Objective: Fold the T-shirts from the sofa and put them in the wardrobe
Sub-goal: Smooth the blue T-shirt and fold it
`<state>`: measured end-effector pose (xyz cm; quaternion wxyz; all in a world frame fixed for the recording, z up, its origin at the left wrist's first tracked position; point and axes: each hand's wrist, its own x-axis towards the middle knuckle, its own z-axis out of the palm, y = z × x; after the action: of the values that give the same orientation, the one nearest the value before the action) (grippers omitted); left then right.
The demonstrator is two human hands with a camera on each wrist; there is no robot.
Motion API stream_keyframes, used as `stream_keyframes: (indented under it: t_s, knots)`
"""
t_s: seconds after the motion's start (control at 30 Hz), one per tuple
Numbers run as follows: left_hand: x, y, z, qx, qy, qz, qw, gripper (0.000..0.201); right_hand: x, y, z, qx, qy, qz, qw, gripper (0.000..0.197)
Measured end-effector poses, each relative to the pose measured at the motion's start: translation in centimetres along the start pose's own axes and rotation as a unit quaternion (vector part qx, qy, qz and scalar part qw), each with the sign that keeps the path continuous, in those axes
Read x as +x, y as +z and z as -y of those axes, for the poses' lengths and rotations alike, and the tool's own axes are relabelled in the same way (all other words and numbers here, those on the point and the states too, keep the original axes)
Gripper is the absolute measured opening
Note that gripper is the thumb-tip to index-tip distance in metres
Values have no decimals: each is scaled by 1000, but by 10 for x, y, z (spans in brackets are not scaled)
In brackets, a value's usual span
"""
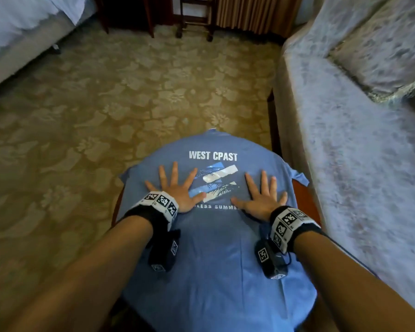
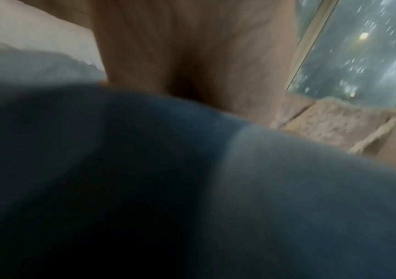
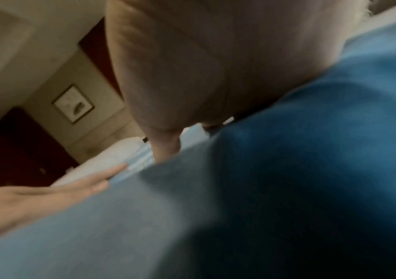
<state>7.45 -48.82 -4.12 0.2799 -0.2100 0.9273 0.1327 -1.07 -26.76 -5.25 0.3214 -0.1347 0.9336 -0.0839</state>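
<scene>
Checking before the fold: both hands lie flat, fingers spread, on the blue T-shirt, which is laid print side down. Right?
Not quite. The head view shows the blue T-shirt print side up, its lettering readable. Left hand and right hand do lie flat on it, fingers spread.

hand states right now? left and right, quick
Left hand: open, fingers spread, flat on the blue T-shirt.
Right hand: open, fingers spread, flat on the same shirt.
</scene>
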Motion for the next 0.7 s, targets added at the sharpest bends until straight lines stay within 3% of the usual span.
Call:
stream_keyframes:
  t_s: [0.37,0.7]
  knots:
    - [-48,38,-10,15,-6,0,1000,91,-47,18,-24,15,30,19,999,112]
    - [-104,70,-5,2,2,8,1000,92,-107,47,-42,22,43,-19,999,116]
